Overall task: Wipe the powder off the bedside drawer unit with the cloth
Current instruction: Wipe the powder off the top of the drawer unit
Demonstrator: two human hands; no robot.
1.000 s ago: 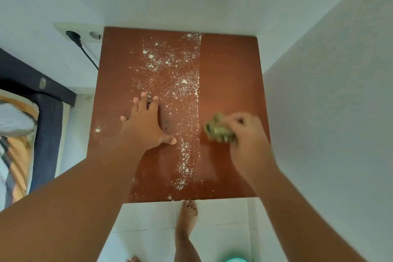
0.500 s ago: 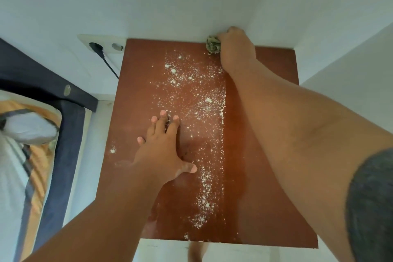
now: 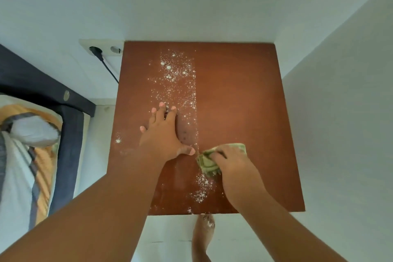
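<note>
One drawer unit (image 3: 244,91), one cloth (image 3: 205,162), two hands (image 3: 161,136) (image 3: 236,166), one plug (image 3: 95,51), one foot (image 3: 203,232).

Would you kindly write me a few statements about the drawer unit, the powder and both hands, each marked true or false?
1. The right hand grips a green cloth on top of the drawer unit. True.
2. The left hand holds a second cloth. False: it rests flat on the top, its fingers spread, and holds nothing.
3. The powder covers the right half of the top. False: that half looks clean, and the powder lies in a band left of centre, with a patch near the front edge.
4. A black plug sits in the wall socket left of the unit. True.
5. White specks show on the foot below the front edge. True.
</note>
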